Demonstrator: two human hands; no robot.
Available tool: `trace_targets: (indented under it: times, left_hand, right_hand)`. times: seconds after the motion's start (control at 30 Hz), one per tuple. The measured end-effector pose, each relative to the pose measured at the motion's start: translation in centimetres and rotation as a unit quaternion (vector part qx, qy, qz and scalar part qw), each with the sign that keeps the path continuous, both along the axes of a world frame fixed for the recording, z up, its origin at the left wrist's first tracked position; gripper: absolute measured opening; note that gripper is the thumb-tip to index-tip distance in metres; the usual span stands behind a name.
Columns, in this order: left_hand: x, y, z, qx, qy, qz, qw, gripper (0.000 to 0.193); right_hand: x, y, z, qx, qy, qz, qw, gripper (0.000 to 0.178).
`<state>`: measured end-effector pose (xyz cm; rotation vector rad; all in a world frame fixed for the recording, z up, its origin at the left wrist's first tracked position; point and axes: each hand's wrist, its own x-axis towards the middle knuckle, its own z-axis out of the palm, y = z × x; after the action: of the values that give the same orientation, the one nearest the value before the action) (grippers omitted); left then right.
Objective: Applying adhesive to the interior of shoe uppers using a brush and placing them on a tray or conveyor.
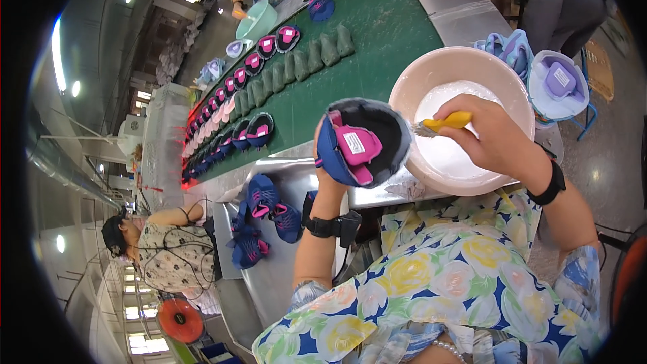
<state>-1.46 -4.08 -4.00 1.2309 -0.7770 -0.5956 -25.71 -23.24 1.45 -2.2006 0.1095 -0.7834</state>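
Observation:
A navy shoe upper [328, 155] with a pink tongue and a dark, open underside is gripped from behind and below by my left hand [331, 178]. Its open side faces up toward me, and most of my left fingers are hidden behind it. My right hand [482, 131] is closed round the yellow handle of a brush [448, 122]. The bristles are close to the upper's right rim; I cannot tell whether they touch. Below my right hand stands a large pale pink basin [421, 71] with white liquid [445, 98] in it.
Rows of shoe uppers [253, 64] and dark green foot-shaped pieces [313, 57] lie on a green conveyor belt [384, 20]. More navy uppers [263, 195] rest on a metal tray at left. Lilac uppers [558, 79] stand right of the basin. Co-workers [165, 243] are at left and across the belt.

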Motion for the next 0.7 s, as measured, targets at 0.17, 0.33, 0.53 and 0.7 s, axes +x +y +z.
trace_targets:
  times: [0.17, 0.33, 0.53, 0.7]
  left_hand:
    - [0.9, -0.1, -1.2, -0.018, -0.126, 0.089, 0.988, 0.045]
    - [3.2, 0.9, -3.3, -0.010, 0.025, 0.096, 0.995, 0.044]
    - [13.5, 3.4, -5.4, 0.107, 0.104, 0.135, 0.979, 0.025]
    - [23.0, 4.2, -10.0, 0.055, 0.225, 0.219, 0.948, 0.033]
  right_hand:
    - [0.5, 3.8, -0.5, 0.187, -0.064, -0.007, 0.980, 0.020]
    - [1.8, 1.9, -1.7, 0.143, 0.022, -0.065, 0.987, 0.020]
    - [-0.1, -0.7, -1.5, 0.274, 0.007, -0.127, 0.953, 0.018]
    - [0.1, 0.2, -1.4, 0.334, 0.069, -0.090, 0.936, 0.020]
